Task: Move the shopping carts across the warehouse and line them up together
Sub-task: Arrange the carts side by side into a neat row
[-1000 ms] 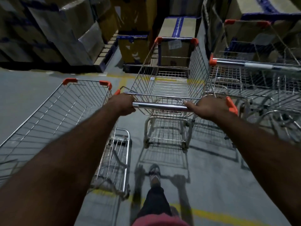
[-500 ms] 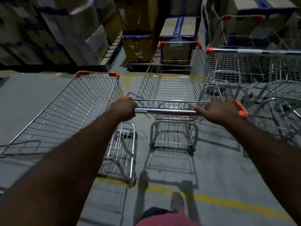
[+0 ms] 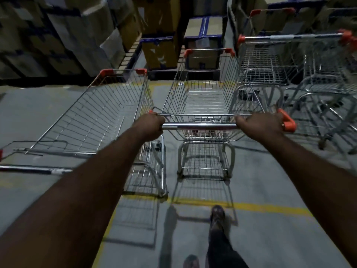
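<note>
Both hands are wrapped tight around the chrome handle bar (image 3: 199, 126) of the middle cart (image 3: 204, 97), left hand (image 3: 151, 125) at the left end, right hand (image 3: 259, 126) near the orange end cap on the right. That cart sits between two others, the left cart (image 3: 92, 120) just beside it and the right cart (image 3: 270, 66) a bit further ahead, all pointing at the stacked boxes (image 3: 160, 49). One foot (image 3: 218, 213) is stepping over the yellow floor line (image 3: 270, 206) on the grey concrete.
</note>
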Available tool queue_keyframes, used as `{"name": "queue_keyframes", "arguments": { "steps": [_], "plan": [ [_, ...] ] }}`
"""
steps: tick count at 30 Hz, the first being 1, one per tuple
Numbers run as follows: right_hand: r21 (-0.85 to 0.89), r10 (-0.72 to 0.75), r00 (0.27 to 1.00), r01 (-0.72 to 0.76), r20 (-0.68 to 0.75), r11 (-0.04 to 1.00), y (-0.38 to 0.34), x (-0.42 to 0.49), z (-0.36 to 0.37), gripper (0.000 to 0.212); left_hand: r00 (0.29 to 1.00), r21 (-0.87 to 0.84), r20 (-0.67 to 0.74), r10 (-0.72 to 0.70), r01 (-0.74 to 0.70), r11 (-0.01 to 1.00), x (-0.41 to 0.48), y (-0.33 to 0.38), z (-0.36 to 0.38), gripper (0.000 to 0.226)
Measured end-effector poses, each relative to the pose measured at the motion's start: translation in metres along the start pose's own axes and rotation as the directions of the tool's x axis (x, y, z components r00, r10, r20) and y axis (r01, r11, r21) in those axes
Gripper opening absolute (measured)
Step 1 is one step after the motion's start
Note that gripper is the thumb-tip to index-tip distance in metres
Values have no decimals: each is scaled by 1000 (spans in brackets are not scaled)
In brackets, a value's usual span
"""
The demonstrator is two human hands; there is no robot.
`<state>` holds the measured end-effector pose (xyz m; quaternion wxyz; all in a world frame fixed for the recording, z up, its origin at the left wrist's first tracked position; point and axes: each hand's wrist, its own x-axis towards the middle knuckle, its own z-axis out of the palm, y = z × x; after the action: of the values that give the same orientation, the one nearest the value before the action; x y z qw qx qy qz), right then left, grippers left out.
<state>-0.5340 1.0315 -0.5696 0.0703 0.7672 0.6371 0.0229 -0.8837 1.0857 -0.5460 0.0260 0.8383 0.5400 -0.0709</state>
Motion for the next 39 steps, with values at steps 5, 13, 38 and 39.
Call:
{"name": "queue_keyframes", "arguments": {
  "steps": [5,13,38,39],
  "plan": [
    [-9,17,999,-18,-37,1000,-8,-47,3,90,1000,58,-21,-17,18,998,-44,1,13,24],
    [19,-26,999,27,-42,999,-5,-85,7,92,992,20,-62,-106,107,994,-92,15,27,12],
    [55,106,994,-105,-17,993,-24,-156,8,84,994,0,-59,-87,87,996,-148,22,30,16],
    [52,104,995,-103,-11,993,-25,-157,7,84,994,-15,-60,-88,88,996,-149,20,31,16]
  ]
}}
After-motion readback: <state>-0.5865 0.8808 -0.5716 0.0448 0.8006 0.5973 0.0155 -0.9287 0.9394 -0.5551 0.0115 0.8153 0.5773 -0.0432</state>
